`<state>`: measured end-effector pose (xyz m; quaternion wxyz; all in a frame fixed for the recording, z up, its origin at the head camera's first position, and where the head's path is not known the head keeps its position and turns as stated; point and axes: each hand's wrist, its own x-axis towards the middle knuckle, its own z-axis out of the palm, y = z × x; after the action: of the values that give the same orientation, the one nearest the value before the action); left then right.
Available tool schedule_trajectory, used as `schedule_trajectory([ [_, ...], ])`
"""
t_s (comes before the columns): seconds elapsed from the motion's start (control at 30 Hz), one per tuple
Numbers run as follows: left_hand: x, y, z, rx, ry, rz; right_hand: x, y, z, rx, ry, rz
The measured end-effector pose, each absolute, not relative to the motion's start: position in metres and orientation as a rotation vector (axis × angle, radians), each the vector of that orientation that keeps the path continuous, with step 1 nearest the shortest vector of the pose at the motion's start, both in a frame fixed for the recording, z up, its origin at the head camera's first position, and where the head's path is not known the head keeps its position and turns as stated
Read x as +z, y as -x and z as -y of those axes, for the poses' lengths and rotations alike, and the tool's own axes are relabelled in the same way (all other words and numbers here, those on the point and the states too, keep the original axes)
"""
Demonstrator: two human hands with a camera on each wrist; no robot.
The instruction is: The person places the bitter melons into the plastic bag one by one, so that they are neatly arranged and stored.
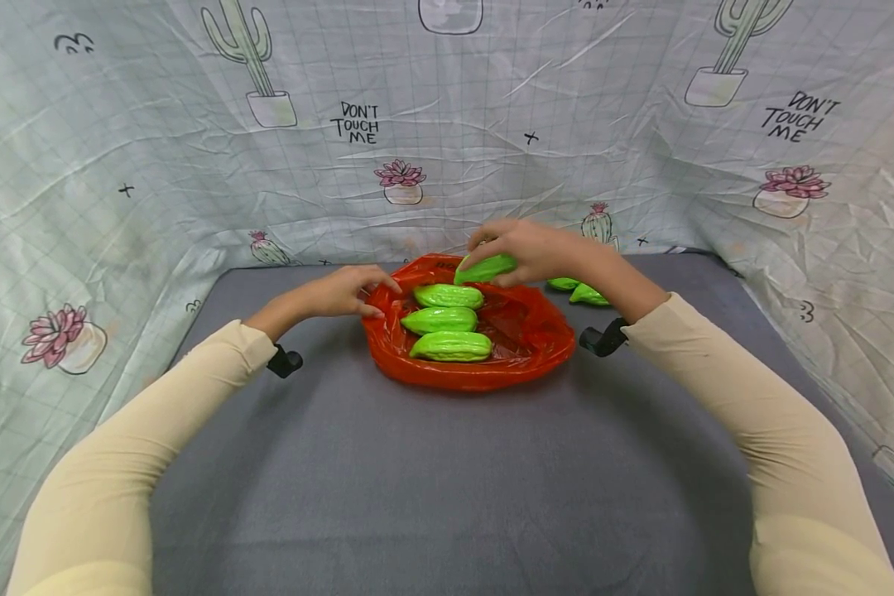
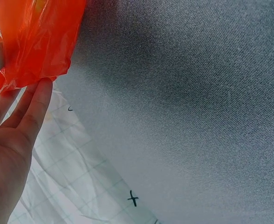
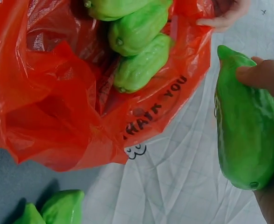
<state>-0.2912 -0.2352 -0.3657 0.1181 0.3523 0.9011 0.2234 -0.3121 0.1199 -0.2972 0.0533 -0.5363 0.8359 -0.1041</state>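
Note:
A red plastic bag [image 1: 468,379] lies spread on the table with its mouth wide, and black "THANK YOU" lettering shows on it in the right wrist view. Inside, three green bitter melons [image 1: 450,348] rest side by side. My left hand [image 1: 345,290] holds the bag's left rim, thumb and fingers on either side of the plastic. Above the bag's far edge, my right hand [image 1: 540,251] grips another bitter melon [image 3: 249,126] between thumb and fingers. The held melon is clear of the ones below it.
Two more bitter melons [image 1: 590,295] lie on the grey table [image 1: 447,488] behind the right forearm, to the right of the bag. A printed cloth [image 1: 477,165] hangs around the back and sides of the table. Black straps [image 1: 603,338] sit at the wrists.

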Motion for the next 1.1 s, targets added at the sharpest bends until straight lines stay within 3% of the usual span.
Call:
schedule_trajectory([
  [0.27,-0.368,0.291,0.237,0.666,-0.994,-2.634,-0.301,0.312,-0.113,-0.254,1.568,-2.526],
  [1.1,-0.369,0.293,0.236,0.673,-1.041,-2.628,-0.31,0.319,-0.08,-0.304,1.737,-2.357],
])
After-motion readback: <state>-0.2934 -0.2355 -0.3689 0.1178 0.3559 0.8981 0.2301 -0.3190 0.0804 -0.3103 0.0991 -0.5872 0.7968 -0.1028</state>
